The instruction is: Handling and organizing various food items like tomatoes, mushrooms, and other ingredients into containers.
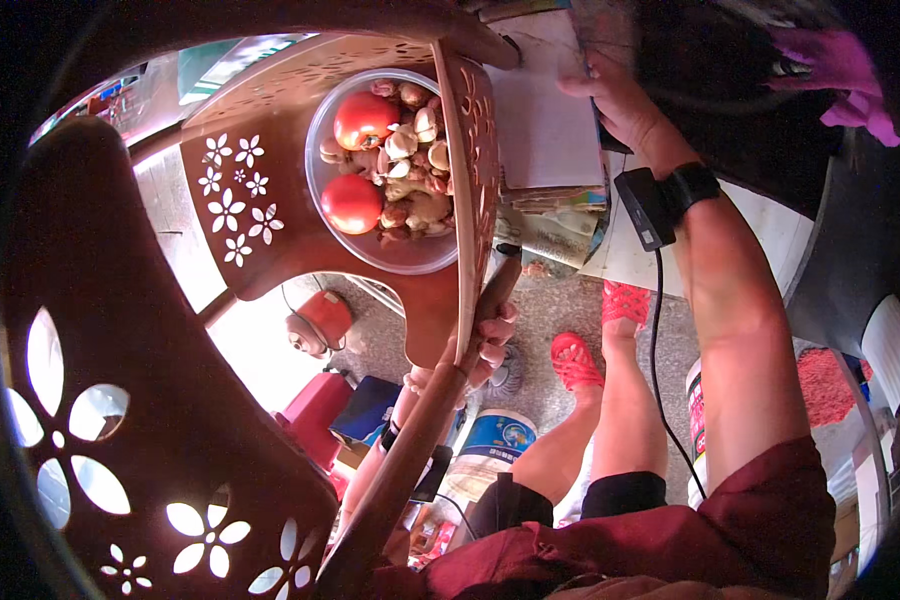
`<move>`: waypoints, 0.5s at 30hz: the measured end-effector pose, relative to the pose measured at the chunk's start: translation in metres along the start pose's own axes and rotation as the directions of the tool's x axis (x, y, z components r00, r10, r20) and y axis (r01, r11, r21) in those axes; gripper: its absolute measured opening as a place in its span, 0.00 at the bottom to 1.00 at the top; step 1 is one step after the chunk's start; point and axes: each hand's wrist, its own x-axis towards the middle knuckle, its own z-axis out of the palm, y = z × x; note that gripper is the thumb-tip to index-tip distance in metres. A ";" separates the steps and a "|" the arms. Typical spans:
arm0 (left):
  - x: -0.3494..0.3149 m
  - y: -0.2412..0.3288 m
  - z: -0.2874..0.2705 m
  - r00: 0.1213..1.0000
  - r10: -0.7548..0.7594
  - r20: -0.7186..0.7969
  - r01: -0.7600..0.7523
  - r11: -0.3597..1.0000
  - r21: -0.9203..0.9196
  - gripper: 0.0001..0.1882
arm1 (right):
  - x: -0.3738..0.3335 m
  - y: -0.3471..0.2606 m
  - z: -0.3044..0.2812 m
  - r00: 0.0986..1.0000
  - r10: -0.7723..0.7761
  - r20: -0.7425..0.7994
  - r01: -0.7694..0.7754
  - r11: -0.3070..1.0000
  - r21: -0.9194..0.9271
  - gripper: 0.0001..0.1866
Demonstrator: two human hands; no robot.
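Note:
A brown plastic rack with flower-shaped cutouts fills the left half of the head view. On its shelf sits a clear round bowl with two red tomatoes, garlic bulbs and knobbly ginger. My left hand is closed round a brown post of the rack, with its palm hidden behind it. Beyond the rack, my right hand grips the edge of a white-covered book on a stack of papers. Some of its fingers are out of sight.
Below lies a speckled floor, where my feet stand in red sandals. A blue-labelled tub, a pink box and a red corded appliance are near the rack. Pink cloth hangs at the far right.

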 end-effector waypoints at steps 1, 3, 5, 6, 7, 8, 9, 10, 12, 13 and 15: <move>0.001 0.000 -0.002 1.000 0.003 -0.003 -0.003 1.000 -0.003 0.16 | 0.001 0.005 -0.002 1.000 -0.014 0.005 0.014 1.000 0.016 0.23; 0.000 0.000 -0.005 1.000 0.011 -0.006 -0.011 1.000 -0.011 0.16 | 0.003 0.008 -0.001 1.000 -0.024 0.012 0.024 0.999 0.034 0.23; -0.001 0.000 -0.008 1.000 0.021 -0.007 -0.021 1.000 -0.018 0.16 | 0.004 0.005 0.005 0.999 -0.010 0.039 0.005 0.994 0.112 0.23; -0.003 -0.001 -0.006 1.000 0.024 -0.006 -0.024 1.000 -0.018 0.16 | 0.006 0.005 0.006 0.999 -0.012 0.041 0.007 0.994 0.113 0.23; -0.005 -0.001 -0.006 1.000 0.030 -0.007 -0.030 0.999 -0.018 0.17 | 0.009 0.006 0.008 0.997 -0.012 0.078 0.000 0.988 0.152 0.24; -0.006 -0.001 -0.007 0.999 0.036 -0.005 -0.036 0.999 -0.022 0.17 | 0.012 0.009 0.011 0.993 -0.012 0.117 -0.011 0.982 0.191 0.24; -0.008 0.000 -0.006 0.999 0.036 -0.010 -0.037 0.999 -0.027 0.17 | 0.017 0.009 0.016 0.992 -0.013 0.122 -0.011 0.981 0.193 0.24; -0.008 0.000 -0.005 0.999 0.048 -0.006 -0.048 0.999 -0.023 0.17 | 0.022 0.012 0.022 0.989 -0.008 0.148 -0.025 0.975 0.222 0.24; -0.006 -0.001 -0.004 0.999 0.036 -0.002 -0.036 0.999 -0.032 0.17 | 0.041 0.030 0.010 0.987 -0.001 0.162 -0.038 0.970 0.241 0.23; 0.009 -0.009 -0.003 1.000 -0.016 0.006 0.016 0.999 -0.034 0.17 | 0.059 0.050 -0.035 0.966 -0.196 0.170 0.202 0.979 -0.017 0.23; 0.010 -0.006 -0.004 1.000 -0.016 0.007 0.016 0.999 -0.036 0.18 | 0.073 0.065 -0.041 0.896 -0.361 0.260 0.421 0.878 -0.230 0.23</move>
